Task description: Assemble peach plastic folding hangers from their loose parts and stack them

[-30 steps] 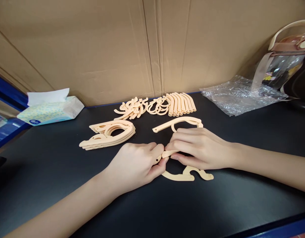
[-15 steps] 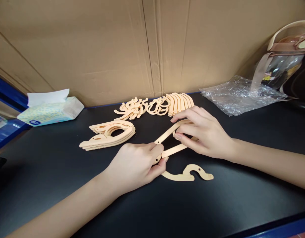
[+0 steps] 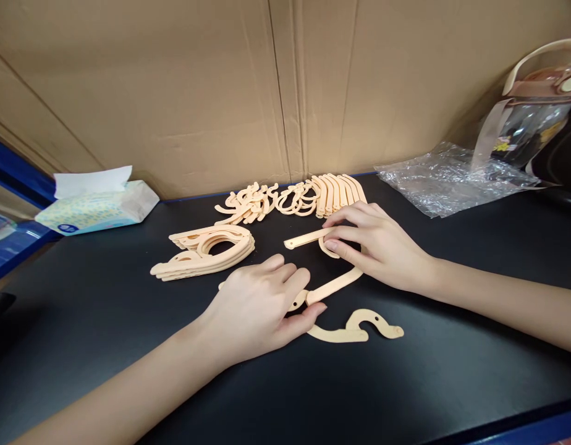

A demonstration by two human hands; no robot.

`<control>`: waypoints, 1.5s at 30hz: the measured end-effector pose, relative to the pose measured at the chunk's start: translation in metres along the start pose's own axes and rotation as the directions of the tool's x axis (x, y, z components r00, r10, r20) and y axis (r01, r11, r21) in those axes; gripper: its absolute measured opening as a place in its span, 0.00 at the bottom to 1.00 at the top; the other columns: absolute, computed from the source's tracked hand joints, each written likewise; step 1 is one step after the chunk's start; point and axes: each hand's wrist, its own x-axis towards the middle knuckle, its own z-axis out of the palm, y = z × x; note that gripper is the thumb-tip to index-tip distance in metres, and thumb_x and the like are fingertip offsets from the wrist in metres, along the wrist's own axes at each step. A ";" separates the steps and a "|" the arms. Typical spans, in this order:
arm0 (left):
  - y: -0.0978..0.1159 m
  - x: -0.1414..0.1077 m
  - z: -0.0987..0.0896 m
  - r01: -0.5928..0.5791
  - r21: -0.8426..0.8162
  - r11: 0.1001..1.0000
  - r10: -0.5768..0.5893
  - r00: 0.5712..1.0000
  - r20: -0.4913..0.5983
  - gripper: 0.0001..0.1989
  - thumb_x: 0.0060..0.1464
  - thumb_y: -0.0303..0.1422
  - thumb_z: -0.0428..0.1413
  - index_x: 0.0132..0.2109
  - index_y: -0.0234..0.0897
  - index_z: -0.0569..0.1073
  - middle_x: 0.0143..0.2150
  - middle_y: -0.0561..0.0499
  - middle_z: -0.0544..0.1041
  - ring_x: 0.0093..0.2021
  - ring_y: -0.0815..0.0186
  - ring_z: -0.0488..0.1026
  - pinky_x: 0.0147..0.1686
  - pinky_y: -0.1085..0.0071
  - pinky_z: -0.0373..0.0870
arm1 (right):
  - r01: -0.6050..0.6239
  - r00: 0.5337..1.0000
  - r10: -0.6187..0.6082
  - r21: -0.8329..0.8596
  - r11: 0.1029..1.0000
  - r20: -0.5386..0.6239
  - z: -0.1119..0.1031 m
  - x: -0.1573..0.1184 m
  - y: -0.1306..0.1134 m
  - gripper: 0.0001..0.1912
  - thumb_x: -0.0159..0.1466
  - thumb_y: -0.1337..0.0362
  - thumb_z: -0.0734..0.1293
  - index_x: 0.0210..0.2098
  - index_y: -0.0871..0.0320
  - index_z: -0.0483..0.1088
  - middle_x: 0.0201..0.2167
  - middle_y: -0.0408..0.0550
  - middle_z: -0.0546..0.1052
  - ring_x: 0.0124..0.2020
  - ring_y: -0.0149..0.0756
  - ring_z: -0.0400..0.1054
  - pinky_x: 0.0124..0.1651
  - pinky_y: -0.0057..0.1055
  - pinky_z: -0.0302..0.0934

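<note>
My left hand [image 3: 262, 303] is curled over a cream folding-hanger piece [image 3: 297, 301]; its holed end shows between thumb and fingers, the middle is hidden under the palm. A long hanger arm [image 3: 334, 286] runs from that end toward my right hand [image 3: 378, 244]. The fingers of my right hand are closed on another hanger arm [image 3: 306, 237], whose free end points left, with a curved part under the fingertips. Below the hands, a hook piece [image 3: 380, 321] lies on the black table, beside a curved piece [image 3: 338, 335] partly behind my left thumb.
A stack of folded hangers [image 3: 206, 262] lies left of centre. Behind are a pile of loose hooks [image 3: 251, 201], some curved pieces [image 3: 298, 199] and a row of arms [image 3: 338, 193]. A tissue pack [image 3: 100, 207] stands left; plastic film [image 3: 452, 179] and a bottle [image 3: 536, 127] are right.
The upper hanger arm's free end has swung up and away from my left hand. My left fingers have loosened and the thumb has moved apart from them.
</note>
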 end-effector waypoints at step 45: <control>-0.001 0.001 0.004 0.098 -0.408 0.908 -0.092 0.995 0.034 0.22 0.53 0.49 0.58 0.29 0.38 0.57 0.43 0.49 0.71 0.39 0.64 0.66 0.36 0.68 0.64 | -0.062 0.992 0.062 -0.005 0.998 0.110 0.004 0.001 0.002 0.14 0.69 0.58 0.58 0.42 0.58 0.73 0.42 0.49 0.72 0.48 0.39 0.64 0.54 0.39 0.55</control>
